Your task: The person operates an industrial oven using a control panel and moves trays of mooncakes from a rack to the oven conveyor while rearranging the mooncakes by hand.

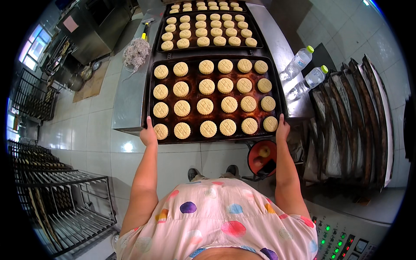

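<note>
left hand: the left hand [148, 135] is closed around the near left corner of the near tray [193, 96], thumb along the rim; its other fingers are mostly hidden.
right hand: the right hand [282, 129] is closed on the near right corner in the same way, thumb pointing away from the body.
near tray: dark, shallow, level with the near end of the metal tabletop [130, 104], its front edge reaching past that end; whether the metal bears any weight cannot be told.
cakes: round pale cakes [206, 86] with fluted sides and patterned tops, in four rows of six on the near tray, well apart from each other.
far tray: a second tray [193, 37] of similar cakes lies just beyond, with more cakes further back.
left of the trays: a grey-white stringy bundle [137, 53] near a yellow-and-black handle [144, 32].
right of the trays: two clear bottles [302, 58] with yellow-green caps.
below the right forearm: a red round container [250, 160] with apples [264, 151] inside.
far right: dark-edged trays [368, 121] standing close together.
lower right: a control panel [336, 242] with lit green lights.
lower left: a metal rack [69, 177].
</note>
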A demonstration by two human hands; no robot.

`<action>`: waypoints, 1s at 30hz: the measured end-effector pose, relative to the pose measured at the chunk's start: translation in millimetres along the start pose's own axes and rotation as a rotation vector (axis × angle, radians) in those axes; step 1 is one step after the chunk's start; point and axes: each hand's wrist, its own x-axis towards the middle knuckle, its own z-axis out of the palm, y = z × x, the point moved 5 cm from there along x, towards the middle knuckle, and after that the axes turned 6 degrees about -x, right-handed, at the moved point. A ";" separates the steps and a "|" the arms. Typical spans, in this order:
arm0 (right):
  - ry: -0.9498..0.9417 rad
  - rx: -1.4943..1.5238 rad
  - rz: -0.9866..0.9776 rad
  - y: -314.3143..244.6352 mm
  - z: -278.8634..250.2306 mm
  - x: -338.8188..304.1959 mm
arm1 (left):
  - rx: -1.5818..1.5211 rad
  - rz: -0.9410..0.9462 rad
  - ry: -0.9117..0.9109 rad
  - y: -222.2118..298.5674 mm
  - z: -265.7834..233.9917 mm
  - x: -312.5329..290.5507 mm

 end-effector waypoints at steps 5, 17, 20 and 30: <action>0.000 -0.005 -0.018 -1.2 -0.6 -0.5 | -0.034 0.004 0.001 -3.0 1.6 1.3; 0.038 0.031 -0.050 -6.4 -1.5 -3.2 | -0.043 0.016 0.005 -5.4 4.7 2.6; 0.038 0.023 -0.061 -6.8 -2.1 -2.9 | -0.011 -0.006 -0.012 -5.0 4.8 2.8; 0.054 0.044 -0.077 -6.2 -0.8 -4.8 | -0.029 0.025 0.001 -8.2 2.8 2.9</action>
